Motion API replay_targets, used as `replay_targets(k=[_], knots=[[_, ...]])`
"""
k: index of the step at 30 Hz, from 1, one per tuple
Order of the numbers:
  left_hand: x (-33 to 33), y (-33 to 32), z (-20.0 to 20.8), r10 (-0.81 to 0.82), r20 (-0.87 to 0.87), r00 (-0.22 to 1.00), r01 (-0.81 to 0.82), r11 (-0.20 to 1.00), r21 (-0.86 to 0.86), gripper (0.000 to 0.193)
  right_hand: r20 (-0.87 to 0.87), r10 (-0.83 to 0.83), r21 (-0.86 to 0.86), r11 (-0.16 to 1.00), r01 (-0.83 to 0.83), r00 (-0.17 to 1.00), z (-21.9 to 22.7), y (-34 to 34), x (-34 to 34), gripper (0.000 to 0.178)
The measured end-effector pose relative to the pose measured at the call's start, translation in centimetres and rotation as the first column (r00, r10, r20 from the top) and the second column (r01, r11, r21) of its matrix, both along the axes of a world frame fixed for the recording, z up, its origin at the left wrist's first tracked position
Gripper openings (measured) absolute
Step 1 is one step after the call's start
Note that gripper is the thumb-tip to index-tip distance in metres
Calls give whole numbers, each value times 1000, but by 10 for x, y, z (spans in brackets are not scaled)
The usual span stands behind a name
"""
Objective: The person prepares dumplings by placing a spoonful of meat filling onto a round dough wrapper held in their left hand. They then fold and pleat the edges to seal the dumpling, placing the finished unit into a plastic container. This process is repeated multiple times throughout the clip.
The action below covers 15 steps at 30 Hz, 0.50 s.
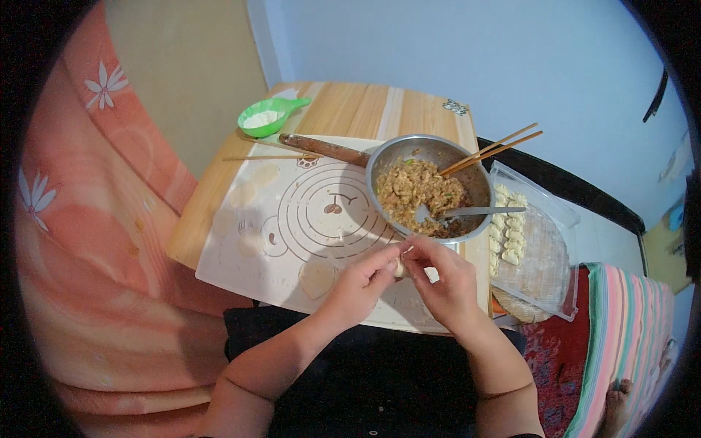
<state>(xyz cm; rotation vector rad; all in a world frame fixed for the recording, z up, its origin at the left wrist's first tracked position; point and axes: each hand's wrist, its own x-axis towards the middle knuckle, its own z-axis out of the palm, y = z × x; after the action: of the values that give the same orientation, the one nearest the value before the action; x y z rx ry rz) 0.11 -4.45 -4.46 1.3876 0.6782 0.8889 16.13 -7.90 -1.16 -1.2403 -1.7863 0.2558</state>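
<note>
Near the front edge of the white baking mat, both my hands pinch a small pale dumpling, mostly hidden by the fingers. My left hand grips it from the left, fingers closed. From the other side, my right hand presses it with thumb and fingertips. A round dough wrapper lies flat just left of my left hand. Right beyond the hands stands a steel bowl of minced filling. A spoon with a grey handle rests in it, beside a pair of chopsticks.
More wrappers lie along the mat's left side. A wooden rolling pin lies behind, with a green scoop of flour at the table's back left. Right of the table, finished dumplings stand in rows on a round woven tray.
</note>
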Motion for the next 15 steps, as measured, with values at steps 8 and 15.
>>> replay_targets(k=[8, 15], knots=[[-3, 0, 7, 34, -37, 999, -33, 999, 26, 37, -129, -9, 84, 996, 20, 992, 0, 1, -3, 34], [-2, -2, 11, 32, -156, 987, 1, 978, 207, 36, -9, -2, 96, 995, 3, 1000, -3, 0, 3, 37]])
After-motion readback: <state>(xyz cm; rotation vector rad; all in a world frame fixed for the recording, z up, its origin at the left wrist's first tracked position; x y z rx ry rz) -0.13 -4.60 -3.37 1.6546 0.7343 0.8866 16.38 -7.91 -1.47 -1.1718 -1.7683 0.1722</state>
